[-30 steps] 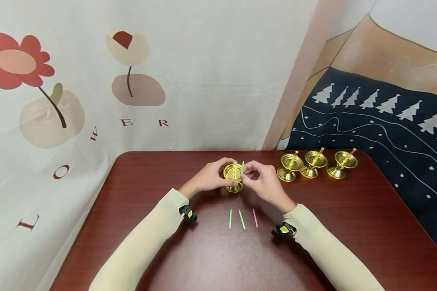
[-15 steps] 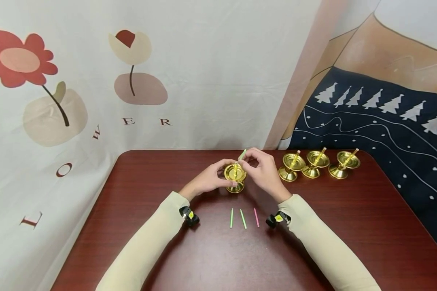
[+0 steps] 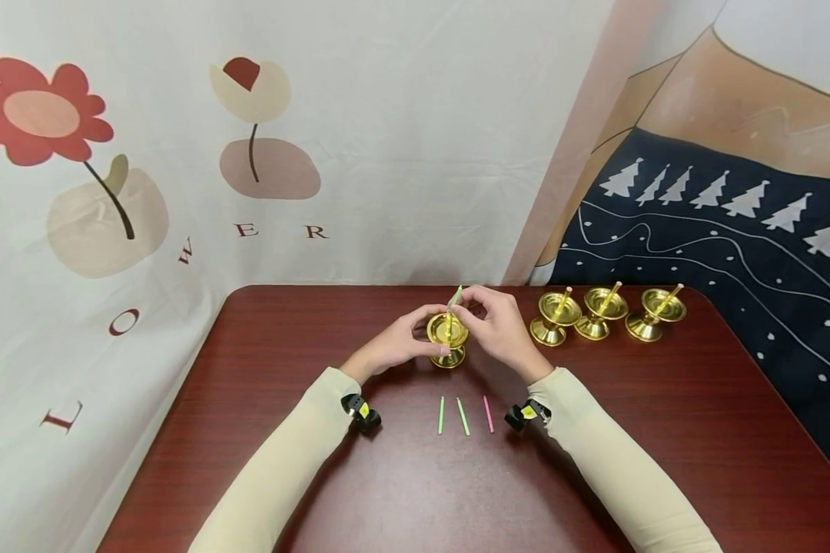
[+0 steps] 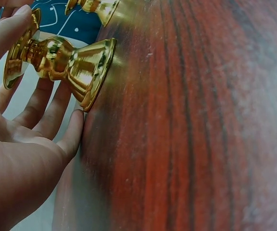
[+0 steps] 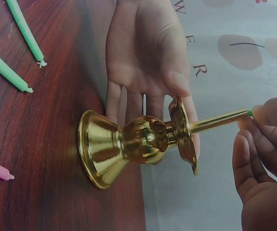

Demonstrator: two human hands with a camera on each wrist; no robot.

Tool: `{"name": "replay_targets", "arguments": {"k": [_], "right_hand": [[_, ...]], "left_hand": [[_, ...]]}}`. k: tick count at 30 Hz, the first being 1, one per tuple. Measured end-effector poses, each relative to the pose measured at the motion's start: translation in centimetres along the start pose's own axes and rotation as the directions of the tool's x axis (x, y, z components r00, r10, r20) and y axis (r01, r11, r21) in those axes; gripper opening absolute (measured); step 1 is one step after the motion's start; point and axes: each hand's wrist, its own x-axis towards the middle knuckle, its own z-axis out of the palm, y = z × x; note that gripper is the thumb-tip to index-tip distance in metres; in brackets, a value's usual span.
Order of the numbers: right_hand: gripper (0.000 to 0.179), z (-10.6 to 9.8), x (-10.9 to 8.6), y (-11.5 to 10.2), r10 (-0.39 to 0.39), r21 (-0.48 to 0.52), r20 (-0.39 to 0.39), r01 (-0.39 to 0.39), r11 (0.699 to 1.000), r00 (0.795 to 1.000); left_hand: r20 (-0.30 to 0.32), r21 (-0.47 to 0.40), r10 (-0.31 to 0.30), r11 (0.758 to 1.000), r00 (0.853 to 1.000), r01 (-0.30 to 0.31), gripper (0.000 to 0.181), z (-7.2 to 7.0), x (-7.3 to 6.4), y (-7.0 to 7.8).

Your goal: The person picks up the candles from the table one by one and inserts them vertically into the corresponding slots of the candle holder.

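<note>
A brass candle holder [image 3: 447, 356] stands upright on the table, a thin tube [image 5: 220, 120] rising from its dish. My left hand [image 3: 401, 336] grips the dish from the left, thumb on the near rim and fingers round the far side. Between thumb and fingertips, my right hand [image 3: 499, 322] pinches a slim green candle [image 3: 456, 296] above the holder. In the right wrist view the candle's lower end shows green right at the tube's mouth, while the fingers hide most of the rest.
Two green candles [image 3: 441, 415] and a pink candle [image 3: 488, 415] lie on the dark red table [image 3: 304, 322] nearer the person. Three more brass candle holders [image 3: 643, 329] stand at the back right. Printed cloth [image 3: 401, 153] hangs behind the table.
My right hand has lifted the green candle from beside the dish to above the tube, tilting it, then brought it slightly left onto the tube's mouth. The left hand keeps its grip.
</note>
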Motion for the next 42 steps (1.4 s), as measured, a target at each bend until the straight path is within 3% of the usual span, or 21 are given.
{"name": "replay_targets", "arguments": {"k": [16,30,42], "right_hand": [[0.007,-0.4,0.6,-0.4,-0.097,-0.084,0.078,0.104,0.991,0.992],[0.004,-1.0,1.4,-0.9,0.001,-0.087,0.131,0.010,0.996,0.991],[0.005,-0.8,1.0,-1.1,-0.002,-0.060,0.067,0.006,0.998,0.998]], "left_hand": [[0.013,-0.001,0.004,1.000,1.000,-0.003,0.074,0.0,-0.1,0.1],[0.012,0.004,-0.007,1.000,1.000,0.007,0.075,-0.1,-0.1,-0.1],[0.016,0.009,0.008,1.000,1.000,-0.008,0.076,0.0,-0.1,0.1]]}}
